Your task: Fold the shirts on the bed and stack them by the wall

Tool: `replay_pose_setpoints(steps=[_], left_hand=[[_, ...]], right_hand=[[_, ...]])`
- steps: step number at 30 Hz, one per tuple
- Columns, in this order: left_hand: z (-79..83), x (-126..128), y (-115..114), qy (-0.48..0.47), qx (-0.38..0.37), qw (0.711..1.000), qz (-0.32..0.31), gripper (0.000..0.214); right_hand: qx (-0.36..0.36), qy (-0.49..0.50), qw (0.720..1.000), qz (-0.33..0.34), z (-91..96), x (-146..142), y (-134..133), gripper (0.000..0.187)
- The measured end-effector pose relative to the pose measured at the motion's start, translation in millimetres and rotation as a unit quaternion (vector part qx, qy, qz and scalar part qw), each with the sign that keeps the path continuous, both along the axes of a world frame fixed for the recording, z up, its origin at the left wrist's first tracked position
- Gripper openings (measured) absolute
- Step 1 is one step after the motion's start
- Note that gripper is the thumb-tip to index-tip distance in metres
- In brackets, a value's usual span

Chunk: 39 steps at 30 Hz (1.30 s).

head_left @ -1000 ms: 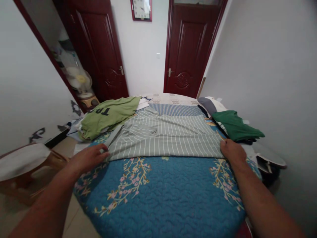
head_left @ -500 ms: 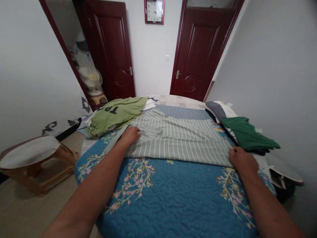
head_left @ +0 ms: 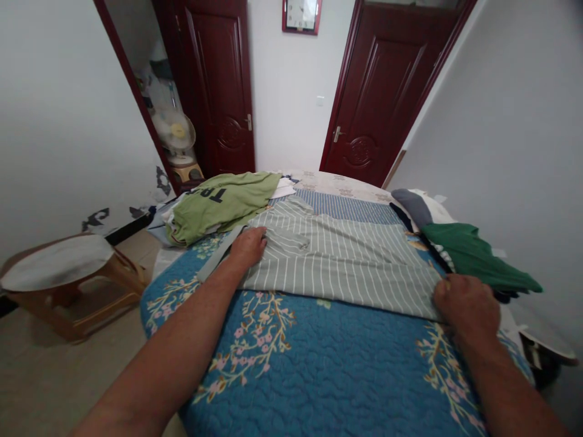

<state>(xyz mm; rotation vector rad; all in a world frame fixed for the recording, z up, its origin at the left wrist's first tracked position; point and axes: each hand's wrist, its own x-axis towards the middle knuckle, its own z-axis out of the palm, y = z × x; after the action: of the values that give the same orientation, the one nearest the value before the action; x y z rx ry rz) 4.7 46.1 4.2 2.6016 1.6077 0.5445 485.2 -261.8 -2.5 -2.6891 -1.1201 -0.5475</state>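
Shifted since the first frame: we record that the left hand (head_left: 248, 246) has left the near left end of the striped garment (head_left: 350, 276) and now lies farther in, on top of its left part; the right hand (head_left: 469, 303) has kept to the right end.
Table: blue floral quilting (head_left: 346, 358) covers it; we note a pale patterned covering (head_left: 314, 181) at its rounded far edge.
Doors: two dark red ones, left (head_left: 218, 79) and right (head_left: 378, 91), stand beyond the far edge.
Striped garment: grey-green with white lines, it lies flat across the middle of the table, reaching from near the left edge towards the right edge; we see slight creases.
Stool: white-topped, the stool (head_left: 59, 264) stands on the floor, apart from the left edge.
Light green garment: lettered, this garment (head_left: 237, 200) lies heaped at the far left corner.
Dark green garment: it (head_left: 478, 255) lies in a pile along the right edge.
Right hand: clenched, gripping the striped garment's near right corner.
Left hand: fingers curled on the cloth; we cannot tell whether they pinch it.
Fan: the fan (head_left: 177, 130) stands beyond the far left corner.
Clock: red-framed, the clock (head_left: 301, 15) hangs between the doors.
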Motion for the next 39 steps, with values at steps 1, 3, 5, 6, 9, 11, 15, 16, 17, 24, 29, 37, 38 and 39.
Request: replay_pose_setpoints(steps=[1,3,5,6,9,11,15,16,17,24,29,37,38,39], left_hand=[[-0.8,0.6,-0.9,0.0,-0.006,1.0,0.003,0.047],[-2.4,1.6,-1.9,-0.004,-0.014,1.0,0.007,0.05],[-4.0,2.2,-2.4,-0.013,-0.014,1.0,0.006,0.053],[-4.6,2.2,-2.7,-0.017,-0.013,1.0,0.004,0.054],[-5.5,1.8,-4.2,-0.027,-0.015,1.0,0.003,0.053],[-4.9,1.3,-5.9,-0.034,-0.017,0.999,0.008,0.053],[-2.8,1.2,-9.6,-0.048,-0.028,0.998,0.017,0.056],[-2.4,1.3,-10.3,-0.05,-0.029,0.998,0.018,0.058],[-2.2,1.5,-10.9,-0.052,-0.03,0.998,0.02,0.059],[-1.0,2.9,-12.2,-0.046,-0.038,0.998,0.033,0.058],[0.1,4.2,-12.9,-0.049,-0.038,0.998,0.031,0.055],[-1.7,3.8,-12.7,-0.055,-0.037,0.997,0.027,0.055],[-1.6,3.5,-12.7,-0.055,-0.039,0.997,0.027,0.055],[-1.7,3.2,-12.5,-0.053,-0.04,0.997,0.028,0.055]], right_hand=[[0.017,-0.016,0.999,0.043,3.2,-7.4,7.1,0.04],[0.044,-0.019,0.987,0.154,10.5,-26.3,27.8,0.035],[0.054,0.016,0.966,0.251,18.2,-51.3,55.8,0.032],[0.061,0.039,0.956,0.283,22.0,-65.9,71.8,0.031],[0.086,0.089,0.918,0.376,31.3,-114.6,123.6,0.033],[0.089,0.109,0.897,0.419,34.3,-147.6,158.7,0.035],[0.053,0.136,0.88,0.453,29.6,-205.5,221.9,0.043],[0.035,0.141,0.879,0.453,26.7,-217.2,235.1,0.047],[0.016,0.143,0.881,0.45,23.3,-227.5,246.8,0.051],[-0.061,0.141,0.902,0.403,5.9,-258.9,285.3,0.034],[-0.031,0.137,0.894,0.425,1.6,-259.4,277.7,0.034],[-0.084,0.086,0.917,0.38,3.3,-256.9,271.8,0.035],[-0.079,0.085,0.927,0.357,3.7,-255.9,271.5,0.038],[-0.075,0.085,0.934,0.338,3.9,-254.9,271.0,0.04]])
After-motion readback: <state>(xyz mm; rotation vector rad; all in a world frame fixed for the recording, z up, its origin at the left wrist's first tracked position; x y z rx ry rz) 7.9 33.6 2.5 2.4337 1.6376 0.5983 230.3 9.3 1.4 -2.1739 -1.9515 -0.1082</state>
